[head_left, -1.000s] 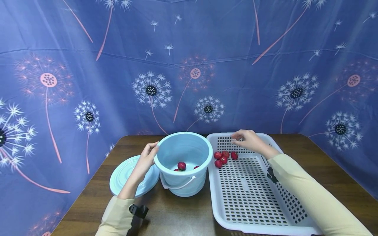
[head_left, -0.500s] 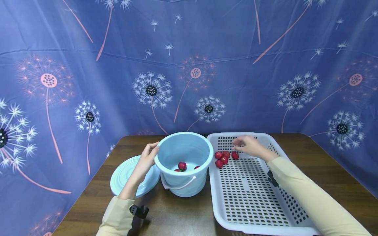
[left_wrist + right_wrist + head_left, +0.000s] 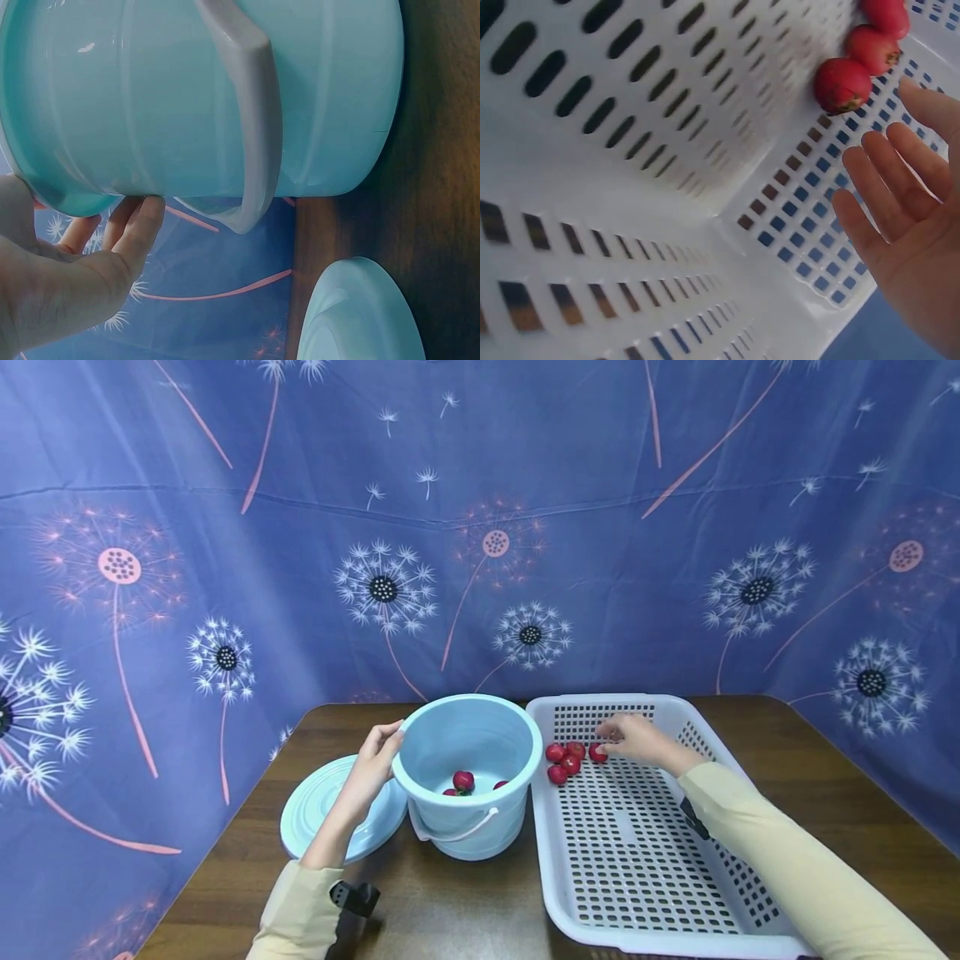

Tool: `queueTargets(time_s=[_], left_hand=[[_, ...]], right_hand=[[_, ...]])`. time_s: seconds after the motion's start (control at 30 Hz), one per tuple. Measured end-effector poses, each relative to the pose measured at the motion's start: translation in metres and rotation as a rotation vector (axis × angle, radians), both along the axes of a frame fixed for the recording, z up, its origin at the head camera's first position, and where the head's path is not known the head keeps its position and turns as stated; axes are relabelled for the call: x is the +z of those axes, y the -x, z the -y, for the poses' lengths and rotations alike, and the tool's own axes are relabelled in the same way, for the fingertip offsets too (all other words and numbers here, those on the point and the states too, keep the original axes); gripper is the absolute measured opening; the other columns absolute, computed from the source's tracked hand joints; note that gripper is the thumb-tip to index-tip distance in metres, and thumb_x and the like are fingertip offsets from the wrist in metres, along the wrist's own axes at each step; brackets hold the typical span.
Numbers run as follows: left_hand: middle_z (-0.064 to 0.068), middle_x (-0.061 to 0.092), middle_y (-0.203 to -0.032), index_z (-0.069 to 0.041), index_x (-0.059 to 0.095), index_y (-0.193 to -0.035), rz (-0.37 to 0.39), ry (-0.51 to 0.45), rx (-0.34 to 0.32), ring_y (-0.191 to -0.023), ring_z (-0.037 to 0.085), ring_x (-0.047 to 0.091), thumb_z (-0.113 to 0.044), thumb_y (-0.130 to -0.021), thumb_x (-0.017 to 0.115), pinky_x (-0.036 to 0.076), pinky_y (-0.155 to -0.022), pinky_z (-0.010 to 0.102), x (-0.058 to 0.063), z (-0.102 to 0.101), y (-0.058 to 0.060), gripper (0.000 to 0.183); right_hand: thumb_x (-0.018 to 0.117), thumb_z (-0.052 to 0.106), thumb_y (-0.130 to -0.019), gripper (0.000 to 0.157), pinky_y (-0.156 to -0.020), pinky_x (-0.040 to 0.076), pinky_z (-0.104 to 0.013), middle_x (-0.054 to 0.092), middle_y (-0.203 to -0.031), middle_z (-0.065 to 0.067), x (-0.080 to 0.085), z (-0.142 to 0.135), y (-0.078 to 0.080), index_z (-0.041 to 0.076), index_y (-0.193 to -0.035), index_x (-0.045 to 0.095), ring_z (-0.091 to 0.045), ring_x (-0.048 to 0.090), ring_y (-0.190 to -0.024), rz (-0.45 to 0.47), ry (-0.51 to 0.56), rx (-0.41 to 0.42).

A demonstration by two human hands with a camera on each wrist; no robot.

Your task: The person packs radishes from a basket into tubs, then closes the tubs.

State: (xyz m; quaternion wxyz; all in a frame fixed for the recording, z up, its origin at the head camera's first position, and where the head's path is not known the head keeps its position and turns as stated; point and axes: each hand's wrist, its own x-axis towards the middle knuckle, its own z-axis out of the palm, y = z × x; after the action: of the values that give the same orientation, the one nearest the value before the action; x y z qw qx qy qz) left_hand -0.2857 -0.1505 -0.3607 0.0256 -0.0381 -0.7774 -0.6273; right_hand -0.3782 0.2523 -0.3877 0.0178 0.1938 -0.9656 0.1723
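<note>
My left hand (image 3: 372, 760) grips the rim of a light blue bucket (image 3: 467, 835) from its left side. In the left wrist view, fingertips (image 3: 154, 206) press the bucket's outer wall below the rim. Small round red fruits (image 3: 463, 782) lie at the bottom of the bucket. My right hand (image 3: 637, 743) is low over the back of a white perforated basket (image 3: 630, 935), its fingertips right at a red fruit (image 3: 597, 752). In the right wrist view its fingers are spread and slightly bent, with nothing visible between them. Several more red fruits (image 3: 570, 765) sit clustered at the basket's left wall.
A round light blue lid (image 3: 315, 810) lies on the wooden table (image 3: 465, 910) left of the bucket. The bucket's handle (image 3: 457, 837) hangs down in front. The basket stands close beside the bucket. Behind the table hangs a blue cloth (image 3: 450, 460) with dandelions.
My right hand has lowered and shifted slightly right, from above the back of the basket down to the rightmost red fruit. The left hand stays on the bucket's rim.
</note>
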Motion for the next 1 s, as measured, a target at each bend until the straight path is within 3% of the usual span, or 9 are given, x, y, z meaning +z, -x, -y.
queueTargets(time_s=[0.57, 1.0], left_hand=[[0.011, 0.035, -0.146, -0.005, 0.036, -0.135, -0.019, -0.018, 0.001, -0.131, 0.03, 0.039, -0.032, -0.101, 0.039, 0.038, -0.104, 0.052, -0.003, 0.0, 0.003, 0.044], [0.011, 0.035, -0.146, -0.006, 0.034, -0.137, -0.01, -0.012, -0.001, -0.132, 0.03, 0.038, -0.034, -0.101, 0.039, 0.037, -0.104, 0.053, -0.002, -0.001, 0.001, 0.046]], right_hand=[[0.073, 0.016, -0.08, 0.031, -0.082, 0.052, -0.043, 0.066, -0.1, -0.013, -0.016, 0.001, 0.004, 0.001, -0.106, 0.066, -0.027, 0.062, -0.093, -0.005, -0.09, 0.005], [0.077, 0.015, -0.075, 0.028, -0.065, 0.048, -0.031, 0.059, -0.082, -0.001, -0.023, 0.009, 0.002, 0.01, -0.094, 0.056, -0.013, 0.055, -0.074, 0.033, -0.067, -0.054]])
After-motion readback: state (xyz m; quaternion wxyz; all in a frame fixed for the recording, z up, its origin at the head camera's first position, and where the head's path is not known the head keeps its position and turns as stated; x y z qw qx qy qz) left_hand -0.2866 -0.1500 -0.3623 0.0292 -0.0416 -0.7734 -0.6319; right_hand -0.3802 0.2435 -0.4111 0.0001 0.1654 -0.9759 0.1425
